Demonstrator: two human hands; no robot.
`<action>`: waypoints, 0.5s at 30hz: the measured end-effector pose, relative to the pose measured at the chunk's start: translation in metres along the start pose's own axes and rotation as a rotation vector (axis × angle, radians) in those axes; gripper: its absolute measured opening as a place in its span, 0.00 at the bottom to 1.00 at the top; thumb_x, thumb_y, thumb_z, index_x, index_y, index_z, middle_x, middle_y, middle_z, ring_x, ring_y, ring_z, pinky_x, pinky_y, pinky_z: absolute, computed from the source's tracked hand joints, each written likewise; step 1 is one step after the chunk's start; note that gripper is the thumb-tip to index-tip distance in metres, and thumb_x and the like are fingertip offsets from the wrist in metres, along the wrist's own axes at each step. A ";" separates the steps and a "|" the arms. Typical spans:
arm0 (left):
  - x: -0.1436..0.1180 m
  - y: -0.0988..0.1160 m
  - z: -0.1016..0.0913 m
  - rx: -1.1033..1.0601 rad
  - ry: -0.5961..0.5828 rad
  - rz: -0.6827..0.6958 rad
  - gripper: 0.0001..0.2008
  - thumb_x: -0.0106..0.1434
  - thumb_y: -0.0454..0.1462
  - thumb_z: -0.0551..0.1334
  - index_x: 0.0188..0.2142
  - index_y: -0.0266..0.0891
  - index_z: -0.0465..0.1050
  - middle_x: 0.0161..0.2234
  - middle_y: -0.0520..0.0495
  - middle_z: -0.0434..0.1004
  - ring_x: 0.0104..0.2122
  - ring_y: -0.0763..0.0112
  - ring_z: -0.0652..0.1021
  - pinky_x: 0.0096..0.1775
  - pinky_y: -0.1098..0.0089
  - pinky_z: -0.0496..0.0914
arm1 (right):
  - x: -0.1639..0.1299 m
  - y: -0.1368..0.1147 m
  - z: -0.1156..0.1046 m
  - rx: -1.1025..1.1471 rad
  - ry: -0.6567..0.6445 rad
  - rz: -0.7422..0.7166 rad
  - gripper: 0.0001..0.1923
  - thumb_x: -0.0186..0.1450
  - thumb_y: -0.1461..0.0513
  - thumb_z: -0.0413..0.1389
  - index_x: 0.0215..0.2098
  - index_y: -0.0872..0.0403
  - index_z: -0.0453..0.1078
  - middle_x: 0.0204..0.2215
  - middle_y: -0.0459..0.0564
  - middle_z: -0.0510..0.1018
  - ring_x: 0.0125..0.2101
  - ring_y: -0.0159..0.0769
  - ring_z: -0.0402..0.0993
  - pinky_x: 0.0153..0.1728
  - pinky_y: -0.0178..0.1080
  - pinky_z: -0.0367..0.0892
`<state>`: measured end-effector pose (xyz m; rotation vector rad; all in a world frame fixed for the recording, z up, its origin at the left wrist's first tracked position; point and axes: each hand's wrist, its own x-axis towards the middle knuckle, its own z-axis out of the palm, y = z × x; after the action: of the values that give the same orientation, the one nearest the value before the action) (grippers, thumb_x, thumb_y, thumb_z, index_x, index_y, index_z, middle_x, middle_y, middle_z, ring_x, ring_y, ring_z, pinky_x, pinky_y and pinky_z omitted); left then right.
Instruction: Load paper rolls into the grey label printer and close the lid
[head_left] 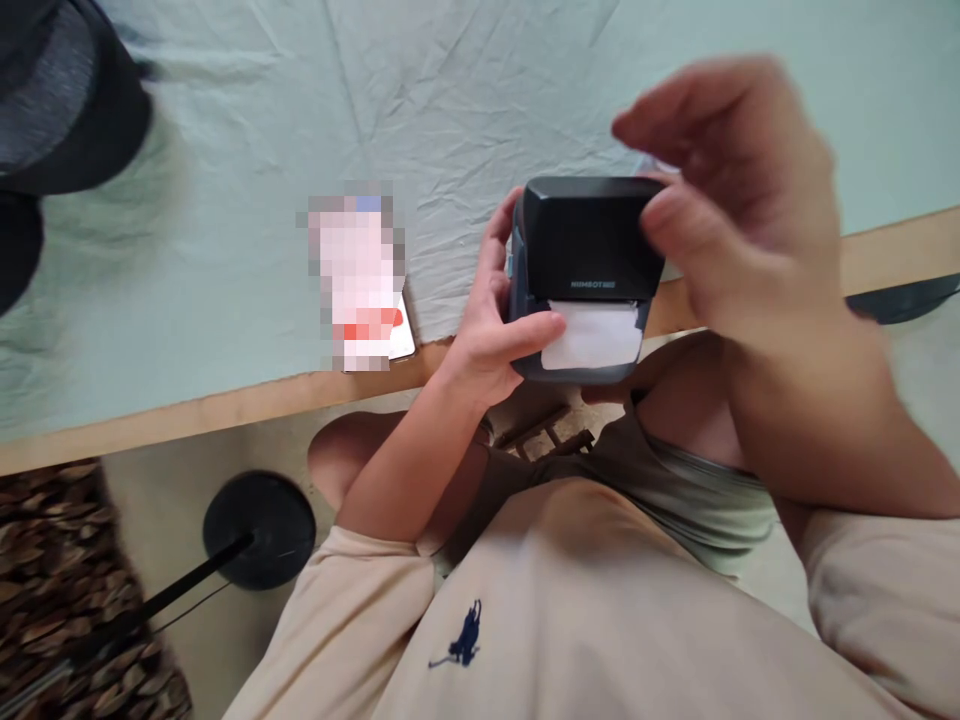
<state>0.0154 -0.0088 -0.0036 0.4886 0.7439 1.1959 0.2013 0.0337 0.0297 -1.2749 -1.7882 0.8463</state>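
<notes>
The black device (589, 262) sits between 2 hands (489, 328) (754, 195), gripped by the left.

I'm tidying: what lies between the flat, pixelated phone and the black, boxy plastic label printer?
Wrinkled pale-green cloth, then the left grip against the printer's side, seen in the head view.

A cloth-covered table (217, 290) suggests an informal workspace.

Black printer (596, 235) — white paper (592, 338) — pale green cloth (232, 190)
</notes>
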 end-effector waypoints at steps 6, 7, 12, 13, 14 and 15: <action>0.005 0.009 -0.005 -0.153 -0.103 -0.123 0.13 0.65 0.48 0.57 0.38 0.43 0.72 0.44 0.43 0.83 0.65 0.45 0.72 0.57 0.54 0.77 | -0.008 -0.005 0.017 -0.053 -0.203 -0.148 0.25 0.69 0.44 0.57 0.59 0.44 0.66 0.46 0.44 0.76 0.44 0.36 0.75 0.44 0.45 0.72; 0.005 0.010 -0.004 -0.157 -0.079 -0.146 0.13 0.66 0.47 0.55 0.35 0.42 0.70 0.43 0.43 0.83 0.65 0.45 0.72 0.58 0.54 0.76 | -0.008 -0.005 0.016 -0.079 -0.214 -0.158 0.24 0.69 0.45 0.57 0.59 0.44 0.65 0.46 0.44 0.75 0.43 0.35 0.74 0.45 0.44 0.72; 0.004 0.014 0.000 -0.210 0.029 -0.185 0.13 0.69 0.42 0.51 0.32 0.41 0.69 0.37 0.44 0.82 0.61 0.51 0.77 0.57 0.58 0.77 | -0.007 -0.009 0.018 -0.129 -0.231 -0.169 0.19 0.72 0.51 0.55 0.58 0.46 0.64 0.52 0.47 0.75 0.47 0.38 0.75 0.53 0.50 0.73; 0.004 0.014 0.000 -0.226 0.042 -0.179 0.12 0.69 0.40 0.51 0.33 0.40 0.70 0.35 0.45 0.81 0.59 0.52 0.79 0.56 0.58 0.77 | -0.007 -0.010 0.018 -0.140 -0.226 -0.194 0.18 0.72 0.52 0.54 0.58 0.46 0.65 0.53 0.48 0.74 0.50 0.39 0.75 0.56 0.51 0.73; 0.004 0.013 0.000 -0.242 0.053 -0.169 0.12 0.68 0.38 0.51 0.33 0.39 0.70 0.32 0.47 0.80 0.57 0.53 0.81 0.55 0.59 0.78 | -0.008 -0.011 0.017 -0.160 -0.209 -0.229 0.17 0.73 0.53 0.54 0.57 0.46 0.65 0.54 0.49 0.74 0.54 0.41 0.73 0.58 0.52 0.71; 0.005 0.012 0.000 -0.253 0.063 -0.156 0.12 0.68 0.36 0.50 0.33 0.39 0.71 0.29 0.48 0.78 0.54 0.55 0.82 0.54 0.60 0.78 | -0.008 -0.013 0.016 -0.180 -0.180 -0.269 0.16 0.73 0.54 0.54 0.57 0.47 0.67 0.55 0.50 0.73 0.58 0.42 0.71 0.60 0.52 0.70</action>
<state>0.0086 -0.0004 0.0038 0.1810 0.6603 1.1428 0.1835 0.0212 0.0312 -1.0603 -2.1635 0.6773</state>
